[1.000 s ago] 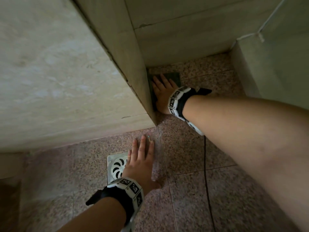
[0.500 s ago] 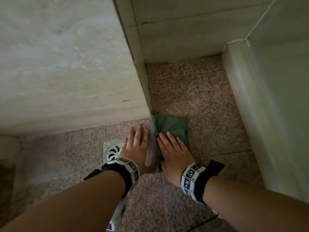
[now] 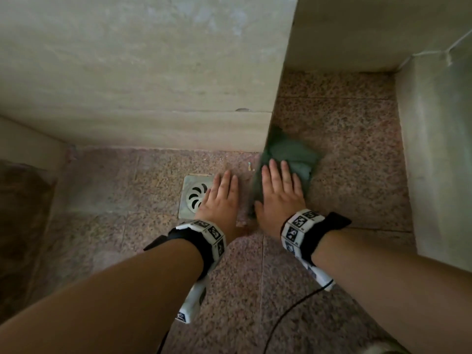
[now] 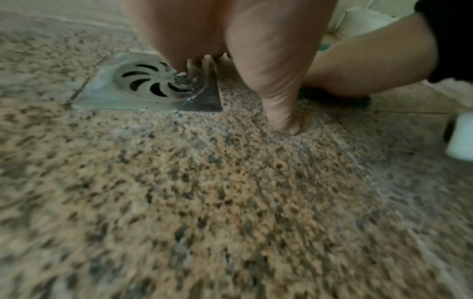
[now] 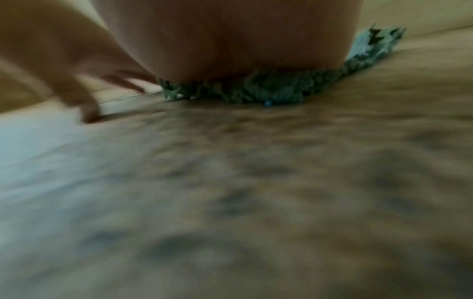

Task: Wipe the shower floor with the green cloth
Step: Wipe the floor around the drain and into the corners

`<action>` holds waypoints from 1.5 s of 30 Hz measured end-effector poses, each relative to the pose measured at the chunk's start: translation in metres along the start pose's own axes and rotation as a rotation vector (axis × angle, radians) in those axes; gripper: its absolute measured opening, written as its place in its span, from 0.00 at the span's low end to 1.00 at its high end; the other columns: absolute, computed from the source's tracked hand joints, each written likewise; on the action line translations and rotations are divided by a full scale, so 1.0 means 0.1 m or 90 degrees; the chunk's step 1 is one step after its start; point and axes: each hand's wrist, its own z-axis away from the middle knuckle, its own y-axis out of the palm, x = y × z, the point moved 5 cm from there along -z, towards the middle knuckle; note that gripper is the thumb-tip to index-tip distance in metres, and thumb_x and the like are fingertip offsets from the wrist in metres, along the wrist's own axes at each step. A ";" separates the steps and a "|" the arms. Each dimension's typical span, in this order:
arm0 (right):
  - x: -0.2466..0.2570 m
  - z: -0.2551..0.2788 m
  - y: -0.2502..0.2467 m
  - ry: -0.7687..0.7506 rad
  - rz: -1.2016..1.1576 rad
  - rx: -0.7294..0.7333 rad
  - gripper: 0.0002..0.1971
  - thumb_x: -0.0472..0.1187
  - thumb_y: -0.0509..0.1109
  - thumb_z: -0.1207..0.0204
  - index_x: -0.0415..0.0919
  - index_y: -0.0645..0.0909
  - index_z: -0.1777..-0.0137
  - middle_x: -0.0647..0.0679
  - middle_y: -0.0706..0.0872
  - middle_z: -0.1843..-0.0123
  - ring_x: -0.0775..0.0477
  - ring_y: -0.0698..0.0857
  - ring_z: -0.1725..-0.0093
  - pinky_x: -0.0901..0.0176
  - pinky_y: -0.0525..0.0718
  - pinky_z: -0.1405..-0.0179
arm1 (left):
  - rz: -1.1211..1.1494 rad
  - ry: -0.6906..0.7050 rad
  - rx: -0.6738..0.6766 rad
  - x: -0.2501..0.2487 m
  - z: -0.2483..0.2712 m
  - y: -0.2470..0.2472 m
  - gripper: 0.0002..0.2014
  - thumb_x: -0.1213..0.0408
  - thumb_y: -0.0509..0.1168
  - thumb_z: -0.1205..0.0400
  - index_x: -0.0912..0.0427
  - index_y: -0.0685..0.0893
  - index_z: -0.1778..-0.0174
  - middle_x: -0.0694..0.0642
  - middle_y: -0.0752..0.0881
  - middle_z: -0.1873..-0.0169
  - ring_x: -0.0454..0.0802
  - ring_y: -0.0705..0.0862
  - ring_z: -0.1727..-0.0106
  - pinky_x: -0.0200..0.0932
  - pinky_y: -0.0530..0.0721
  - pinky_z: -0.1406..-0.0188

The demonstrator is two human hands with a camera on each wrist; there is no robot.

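Observation:
The green cloth (image 3: 291, 157) lies bunched on the speckled pink granite shower floor (image 3: 352, 154), right at the corner of the tiled wall. My right hand (image 3: 278, 190) presses flat on its near part with straight fingers; the right wrist view shows the palm on the cloth (image 5: 256, 89). To its left my left hand (image 3: 222, 195) rests flat on the floor, fingers straight, partly over the drain. The left wrist view shows this hand (image 4: 268, 66) with its thumb tip on the floor.
A square metal floor drain (image 3: 191, 198) sits under my left hand's edge, also visible as the drain (image 4: 153, 83). Beige tiled walls (image 3: 143, 72) rise ahead and a low tiled ledge (image 3: 439, 149) bounds the right. A black cable (image 3: 288, 312) trails near my right arm.
My right hand dragged the cloth from the far corner back toward me to the wall corner; the cloth is now more bunched. The left hand stayed by the drain.

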 end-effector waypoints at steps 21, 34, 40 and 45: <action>-0.18 0.35 -0.49 0.299 -0.205 -0.138 0.21 0.50 0.67 0.21 0.46 0.74 0.29 0.42 0.74 0.27 0.38 0.74 0.29 0.46 0.76 0.31 | 0.037 0.141 -0.091 0.02 -0.12 -0.53 0.25 0.58 0.56 0.15 0.57 0.68 0.21 0.60 0.74 0.28 0.62 0.66 0.26 0.57 0.72 0.30; -0.31 0.17 -0.62 0.423 -0.514 0.067 0.10 0.48 0.64 0.15 0.43 0.82 0.49 0.45 0.84 0.48 0.38 0.81 0.49 0.61 0.72 0.57 | 0.351 -0.060 0.012 -0.12 -0.51 -0.48 0.19 0.57 0.75 0.23 0.59 0.80 0.40 0.54 0.86 0.49 0.58 0.86 0.46 0.55 0.86 0.43; -0.23 0.19 -0.73 0.364 -0.537 -0.089 0.18 0.40 0.70 0.23 0.40 0.77 0.34 0.42 0.83 0.36 0.39 0.81 0.37 0.60 0.73 0.46 | 0.469 -0.106 -0.033 -0.07 -0.50 -0.60 0.03 0.65 0.65 0.17 0.60 0.81 0.53 0.58 0.84 0.59 0.58 0.82 0.57 0.46 0.79 0.56; -0.24 0.32 -0.77 0.295 -0.581 -0.171 0.15 0.36 0.72 0.24 0.46 0.70 0.43 0.47 0.84 0.49 0.42 0.85 0.47 0.56 0.79 0.54 | 0.582 -0.083 -0.029 -0.13 -0.47 -0.64 0.14 0.61 0.73 0.21 0.55 0.75 0.47 0.52 0.80 0.60 0.48 0.79 0.63 0.42 0.78 0.66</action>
